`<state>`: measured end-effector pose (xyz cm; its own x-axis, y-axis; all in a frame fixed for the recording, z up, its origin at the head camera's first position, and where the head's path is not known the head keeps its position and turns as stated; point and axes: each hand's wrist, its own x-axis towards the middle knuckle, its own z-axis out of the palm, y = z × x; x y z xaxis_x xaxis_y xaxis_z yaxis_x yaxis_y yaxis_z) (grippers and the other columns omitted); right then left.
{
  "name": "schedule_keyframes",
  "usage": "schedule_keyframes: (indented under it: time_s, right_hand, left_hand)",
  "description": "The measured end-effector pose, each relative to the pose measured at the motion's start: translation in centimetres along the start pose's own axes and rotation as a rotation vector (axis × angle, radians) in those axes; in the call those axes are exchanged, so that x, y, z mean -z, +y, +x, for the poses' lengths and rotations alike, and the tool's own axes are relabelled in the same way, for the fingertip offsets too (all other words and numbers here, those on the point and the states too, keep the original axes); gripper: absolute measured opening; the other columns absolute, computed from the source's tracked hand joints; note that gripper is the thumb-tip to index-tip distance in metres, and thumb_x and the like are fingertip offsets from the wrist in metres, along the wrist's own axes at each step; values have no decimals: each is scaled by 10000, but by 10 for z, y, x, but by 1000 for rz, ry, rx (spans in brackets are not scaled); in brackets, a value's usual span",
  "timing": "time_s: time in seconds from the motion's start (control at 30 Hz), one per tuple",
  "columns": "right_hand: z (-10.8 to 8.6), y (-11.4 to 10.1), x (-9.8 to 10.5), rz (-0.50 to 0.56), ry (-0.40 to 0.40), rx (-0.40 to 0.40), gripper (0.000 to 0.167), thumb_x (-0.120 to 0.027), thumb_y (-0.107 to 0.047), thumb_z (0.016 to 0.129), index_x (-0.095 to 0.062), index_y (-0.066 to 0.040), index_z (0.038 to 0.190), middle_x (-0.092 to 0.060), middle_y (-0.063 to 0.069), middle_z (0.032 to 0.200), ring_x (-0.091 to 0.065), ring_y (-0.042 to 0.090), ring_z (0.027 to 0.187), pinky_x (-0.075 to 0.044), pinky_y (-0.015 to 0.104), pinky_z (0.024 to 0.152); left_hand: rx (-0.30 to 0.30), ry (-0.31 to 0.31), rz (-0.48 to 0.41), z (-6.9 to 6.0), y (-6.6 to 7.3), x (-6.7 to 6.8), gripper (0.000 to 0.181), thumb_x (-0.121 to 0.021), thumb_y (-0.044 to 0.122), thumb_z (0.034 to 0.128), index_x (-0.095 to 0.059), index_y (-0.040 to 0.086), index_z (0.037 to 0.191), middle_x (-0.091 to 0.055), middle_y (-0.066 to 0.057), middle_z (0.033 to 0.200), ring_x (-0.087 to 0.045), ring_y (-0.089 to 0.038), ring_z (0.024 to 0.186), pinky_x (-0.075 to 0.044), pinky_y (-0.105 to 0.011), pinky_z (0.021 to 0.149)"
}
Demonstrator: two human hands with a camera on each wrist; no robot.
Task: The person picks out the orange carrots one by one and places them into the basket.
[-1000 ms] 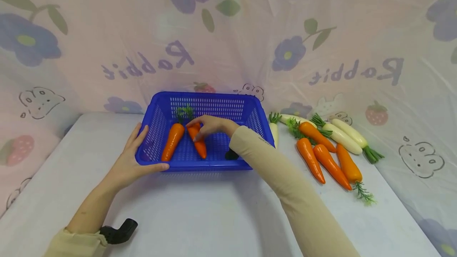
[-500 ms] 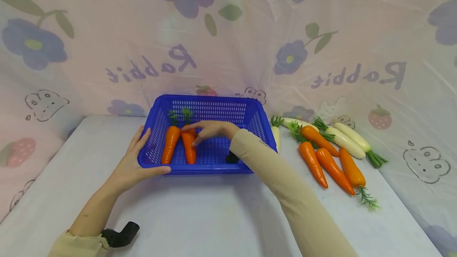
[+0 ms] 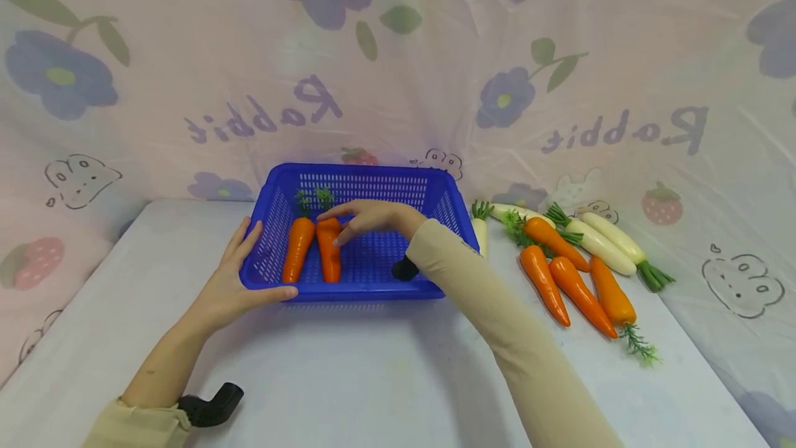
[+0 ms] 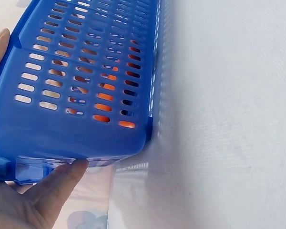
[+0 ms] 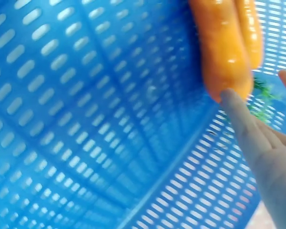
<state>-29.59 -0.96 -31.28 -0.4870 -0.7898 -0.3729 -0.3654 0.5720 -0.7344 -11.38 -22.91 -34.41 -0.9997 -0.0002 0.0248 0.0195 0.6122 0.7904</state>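
A blue plastic basket (image 3: 367,289) with slotted walls stands on the white table. Two orange carrots (image 3: 298,249) with green tops lie inside it, side by side at its left. My left hand (image 3: 229,290) spans the basket's front left corner, fingers spread straight along the left rim and thumb on the front rim. Over the second carrot (image 3: 329,258) is my right hand (image 3: 379,218), reaching in from the right. In the right wrist view its thumb (image 5: 238,112) touches that carrot's thick end, while another finger stands apart from it.
Right of the basket lie several more carrots (image 3: 581,296) and several white radishes (image 3: 597,246) with green tops. One radish (image 3: 480,234) lies close against the basket's right wall. A patterned cloth (image 3: 398,88) hangs behind the table.
The second carrot has shifted left and straightened, and now lies beside the first. My right hand moved left with it, then lifted and drew slightly back. My left hand stays at the basket's corner.
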Motion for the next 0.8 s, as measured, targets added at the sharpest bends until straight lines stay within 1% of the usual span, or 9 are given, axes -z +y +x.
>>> schedule_keyframes:
  time_s: [0.17, 0.23, 0.33, 0.5, 0.6, 0.7, 0.8]
  right_hand:
    - [-16, -7, 10, -6, 21, 42, 582, -672, -272, 882, -473, -258, 1429, -360, 11, 1532, -383, 268, 1384, -362, 457, 1123]
    - [-22, -10, 14, 17, 25, 68, 587, -666, -259, 891, -459, -229, 1439, -360, 15, 1534, -379, 294, 1388, -356, 458, 1128]
    - [-33, -13, 21, 56, 36, 90, 589, -666, -243, 896, -450, -219, 1443, -352, 4, 1538, -355, 298, 1402, -361, 445, 1126]
    - [-51, -13, 31, 87, 70, 102, 581, -672, -240, 894, -458, -246, 1434, -346, -38, 1536, -378, 242, 1394, -392, 403, 1107]
    - [-63, -10, 36, 91, 107, 102, 580, -668, -248, 896, -457, -244, 1436, -357, -42, 1529, -400, 213, 1381, -401, 395, 1101]
    - [-77, -7, 41, 91, 149, 105, 573, -654, -255, 904, -452, -238, 1439, -371, -26, 1522, -414, 208, 1371, -398, 418, 1101]
    - [-91, -7, 47, 84, 207, 113, 548, -660, -277, 899, -478, -262, 1416, -393, -35, 1504, -441, 183, 1347, -401, 423, 1097]
  left_hand:
    - [0, -7, 1, 0, 0, 0, 1157, -801, 411, 745, 12, 250, 1552, 176, -12, 1608, 50, -484, 1443, -122, -798, 1009]
    - [1, -10, -1, 0, 0, 0, 1156, -802, 406, 746, 14, 255, 1551, 179, -6, 1608, 55, -483, 1443, -122, -801, 1005]
    - [2, -15, -2, 0, -1, 1, 1153, -799, 403, 750, 20, 263, 1549, 187, 3, 1606, 61, -483, 1442, -124, -803, 1001]
    - [1, -20, -4, -2, -1, 3, 1155, -801, 392, 751, 27, 272, 1547, 195, 12, 1603, 76, -479, 1443, -119, -804, 1001]
    - [-4, -22, -8, -2, -2, 3, 1154, -803, 379, 751, 25, 268, 1548, 195, 11, 1603, 80, -477, 1443, -109, -803, 1004]
    - [-7, -28, -3, 0, -2, 3, 1155, -802, 380, 750, 25, 264, 1548, 196, 5, 1603, 80, -479, 1442, -106, -805, 1002]
    - [-14, -29, 7, 1, -1, 4, 1159, -802, 383, 750, 30, 260, 1547, 199, 7, 1602, 84, -471, 1445, -99, -798, 1013]
